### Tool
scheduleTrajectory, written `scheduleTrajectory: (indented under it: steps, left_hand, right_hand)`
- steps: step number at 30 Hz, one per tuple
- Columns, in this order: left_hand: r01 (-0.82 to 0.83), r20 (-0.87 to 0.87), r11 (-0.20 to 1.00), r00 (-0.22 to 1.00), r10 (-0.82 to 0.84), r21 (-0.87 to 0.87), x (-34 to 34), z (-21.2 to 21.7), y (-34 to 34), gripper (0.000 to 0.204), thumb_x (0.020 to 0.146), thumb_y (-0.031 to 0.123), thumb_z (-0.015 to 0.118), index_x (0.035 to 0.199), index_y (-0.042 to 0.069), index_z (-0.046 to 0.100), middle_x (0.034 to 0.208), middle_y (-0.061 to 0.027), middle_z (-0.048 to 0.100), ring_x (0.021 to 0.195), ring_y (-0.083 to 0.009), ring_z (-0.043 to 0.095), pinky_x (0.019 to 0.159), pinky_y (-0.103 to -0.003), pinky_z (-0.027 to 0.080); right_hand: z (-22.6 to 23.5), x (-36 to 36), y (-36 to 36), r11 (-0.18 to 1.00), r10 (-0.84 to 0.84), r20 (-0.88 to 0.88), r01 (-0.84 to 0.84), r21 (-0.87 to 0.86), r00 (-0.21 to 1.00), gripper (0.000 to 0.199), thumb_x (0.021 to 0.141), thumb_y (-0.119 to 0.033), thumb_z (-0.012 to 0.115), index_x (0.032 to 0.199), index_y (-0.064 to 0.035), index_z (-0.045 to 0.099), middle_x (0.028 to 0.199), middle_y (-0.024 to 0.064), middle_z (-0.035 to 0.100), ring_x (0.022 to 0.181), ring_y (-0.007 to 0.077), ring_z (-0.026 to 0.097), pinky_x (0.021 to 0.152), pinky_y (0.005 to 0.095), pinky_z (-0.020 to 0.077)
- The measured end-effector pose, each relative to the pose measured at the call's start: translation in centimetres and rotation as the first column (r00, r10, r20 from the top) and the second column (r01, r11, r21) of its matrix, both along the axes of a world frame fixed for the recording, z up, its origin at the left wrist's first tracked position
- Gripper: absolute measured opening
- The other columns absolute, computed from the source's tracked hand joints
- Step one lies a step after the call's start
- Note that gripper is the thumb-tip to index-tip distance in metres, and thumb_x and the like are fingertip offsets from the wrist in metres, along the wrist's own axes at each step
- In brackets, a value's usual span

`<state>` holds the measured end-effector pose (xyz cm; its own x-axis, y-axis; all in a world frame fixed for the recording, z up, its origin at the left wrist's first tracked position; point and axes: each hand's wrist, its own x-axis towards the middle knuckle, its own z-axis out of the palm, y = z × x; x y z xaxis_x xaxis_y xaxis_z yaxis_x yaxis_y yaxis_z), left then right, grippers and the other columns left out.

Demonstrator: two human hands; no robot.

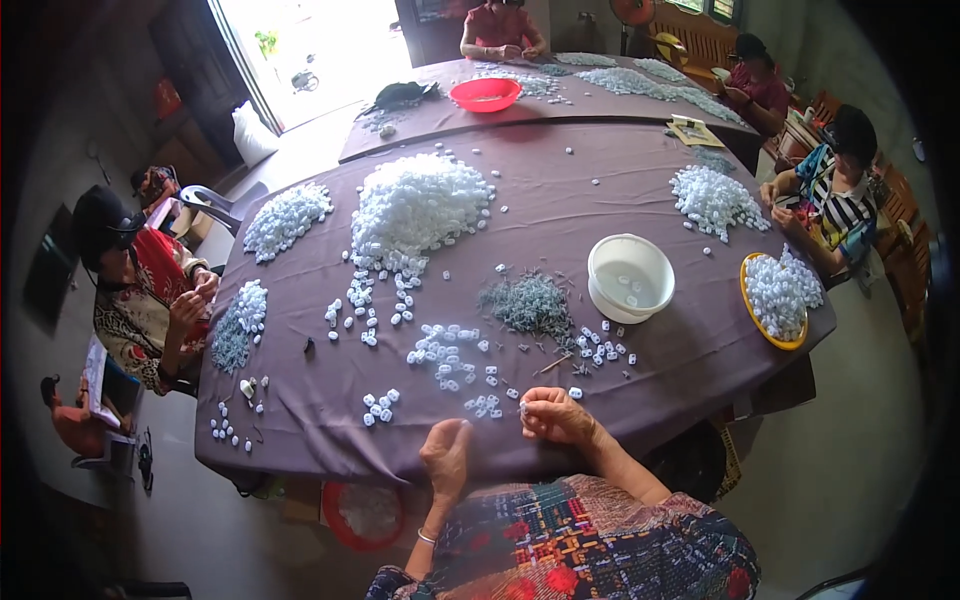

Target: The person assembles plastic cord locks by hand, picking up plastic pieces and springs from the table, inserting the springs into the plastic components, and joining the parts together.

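Close to the table's near edge, my right hand pinches a small white plastic piece between thumb and fingertips. My left hand is closed beside it, thumb upward; whatever it holds is too small to make out. Just beyond my hands lie small white oval plastic pieces, some showing dark holes. A heap of small grey slender parts sits behind them, with more white pieces to its right. A white round tub holds a few pieces at its bottom.
A brown cloth covers the table. On it are a large white heap, smaller heaps and a yellow basket of pieces. A red bowl stands on the far table. Several other people sit around, their hands at small parts.
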<state>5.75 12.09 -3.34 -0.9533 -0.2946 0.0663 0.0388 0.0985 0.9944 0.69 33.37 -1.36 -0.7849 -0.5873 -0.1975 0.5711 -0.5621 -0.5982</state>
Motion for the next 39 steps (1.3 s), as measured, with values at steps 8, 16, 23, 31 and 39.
scheduleTrajectory:
  steps: [8, 16, 23, 31, 39]
  left_hand:
    - [0.011, -0.02, 1.0, 1.0, -0.011, 0.004, -0.3, 0.2, -0.1, 0.011, 0.082, -0.001, 0.063, 0.092, -0.001, 0.059, 0.08, -0.0022, 0.063, 0.074, -0.0075, 0.06, 0.068, -0.018, 0.048]
    - [0.006, 0.013, 0.999, 1.0, -0.006, -0.032, -0.7, 0.2, 0.0, 0.009, 0.082, 0.0, 0.063, 0.09, -0.002, 0.06, 0.081, -0.0016, 0.063, 0.074, -0.0078, 0.06, 0.066, -0.018, 0.048]
    - [0.019, 0.029, 0.993, 0.999, -0.016, -0.117, -0.6, 0.3, -0.5, 0.008, 0.082, 0.0, 0.063, 0.087, -0.003, 0.058, 0.077, -0.0029, 0.063, 0.072, -0.0077, 0.061, 0.064, -0.018, 0.048]
    - [0.002, 0.057, 0.997, 0.998, 0.003, -0.081, -1.1, 0.4, -0.5, 0.01, 0.082, 0.003, 0.064, 0.087, -0.002, 0.059, 0.076, -0.0028, 0.063, 0.07, -0.0082, 0.061, 0.063, -0.019, 0.048]
    - [0.035, 0.092, 0.999, 0.995, -0.036, 0.017, -0.4, 1.4, -0.3, 0.012, 0.085, 0.01, 0.064, 0.091, 0.001, 0.059, 0.075, -0.001, 0.063, 0.068, -0.0066, 0.06, 0.053, -0.017, 0.041]
  right_hand:
    - [-0.4, -0.3, 0.2, 0.997, 0.063, -0.024, -0.064, -0.044, 0.998, 0.009, 0.085, -0.01, 0.06, 0.093, -0.0049, 0.06, 0.072, 0.0005, 0.056, 0.065, 0.0092, 0.055, 0.065, 0.0307, 0.0516]
    - [0.6, 0.1, 0.2, 1.0, -0.02, -0.023, 0.02, 0.005, 1.0, 0.007, 0.087, -0.009, 0.057, 0.09, -0.0029, 0.058, 0.065, 0.0025, 0.053, 0.055, 0.01, 0.046, 0.06, 0.0308, 0.0445]
    - [-0.1, 0.1, 0.1, 1.0, -0.01, -0.024, 0.009, -0.02, 1.0, 0.007, 0.088, -0.009, 0.056, 0.091, -0.0029, 0.058, 0.066, 0.0018, 0.054, 0.056, 0.0089, 0.048, 0.061, 0.03, 0.0456]
    - [0.4, -0.3, 0.1, 1.0, 0.008, 0.002, -0.008, -0.027, 1.0, 0.007, 0.087, -0.009, 0.057, 0.09, -0.0029, 0.058, 0.068, 0.0022, 0.055, 0.056, 0.0095, 0.048, 0.06, 0.0317, 0.0458]
    - [0.9, -0.1, 0.0, 1.0, -0.001, 0.029, 0.001, 0.007, 1.0, 0.007, 0.086, -0.009, 0.057, 0.089, -0.0026, 0.058, 0.065, 0.0016, 0.053, 0.055, 0.0091, 0.048, 0.06, 0.031, 0.0453]
